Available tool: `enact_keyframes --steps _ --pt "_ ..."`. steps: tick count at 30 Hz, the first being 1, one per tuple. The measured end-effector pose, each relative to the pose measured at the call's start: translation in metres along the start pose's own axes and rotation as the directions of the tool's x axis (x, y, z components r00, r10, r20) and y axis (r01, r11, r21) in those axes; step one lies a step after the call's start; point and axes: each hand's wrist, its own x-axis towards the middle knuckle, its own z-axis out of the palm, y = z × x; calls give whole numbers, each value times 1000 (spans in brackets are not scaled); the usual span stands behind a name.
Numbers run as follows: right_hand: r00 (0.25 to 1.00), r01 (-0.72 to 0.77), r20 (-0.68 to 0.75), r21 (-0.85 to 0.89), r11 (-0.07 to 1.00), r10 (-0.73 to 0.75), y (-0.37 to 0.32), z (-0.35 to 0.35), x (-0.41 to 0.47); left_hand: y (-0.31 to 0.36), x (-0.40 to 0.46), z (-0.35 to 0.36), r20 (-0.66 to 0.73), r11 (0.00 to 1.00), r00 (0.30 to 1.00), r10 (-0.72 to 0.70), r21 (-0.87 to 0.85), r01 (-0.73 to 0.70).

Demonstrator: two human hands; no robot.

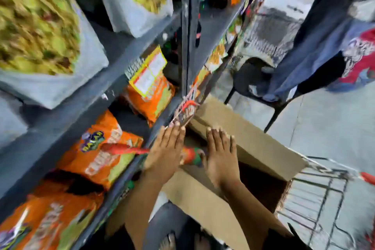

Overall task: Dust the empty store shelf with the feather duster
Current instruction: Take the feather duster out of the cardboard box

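The view is blurred by motion. My left hand [166, 154] and my right hand [220, 156] are side by side over an open cardboard box [249, 130], fingers stretched forward. Between them they hold an orange, red and green snack packet [191, 158]; its red edge sticks out left of my left hand. The grey metal shelf [81, 105] runs along the left, and its lower level holds orange snack packets [101, 154]. I see no feather duster in this view.
Big clear bags of yellow snacks [36, 26] fill the upper shelf. A wire basket [316, 199] stands right of the box. Behind it are a black chair [253, 85] and a person in jeans [324, 42]. My bare feet show at the bottom.
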Motion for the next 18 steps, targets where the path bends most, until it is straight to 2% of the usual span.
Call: enact_keyframes --steps 4,6,9,16,18 --pt "998 36 52 33 999 -37 1 41 2 -10 8 42 -10 981 996 -87 174 87" --pt "993 44 107 85 995 -53 2 60 -3 -11 11 58 156 980 975 -160 145 138" --pt "991 49 118 102 994 -61 1 71 -8 -16 19 65 290 949 922 -256 256 182" --pt "995 43 79 132 990 -53 4 89 -18 -19 20 77 383 977 904 -192 167 137" --pt "993 23 113 119 993 -36 6 90 -24 -16 18 76 398 980 899 -183 141 137"
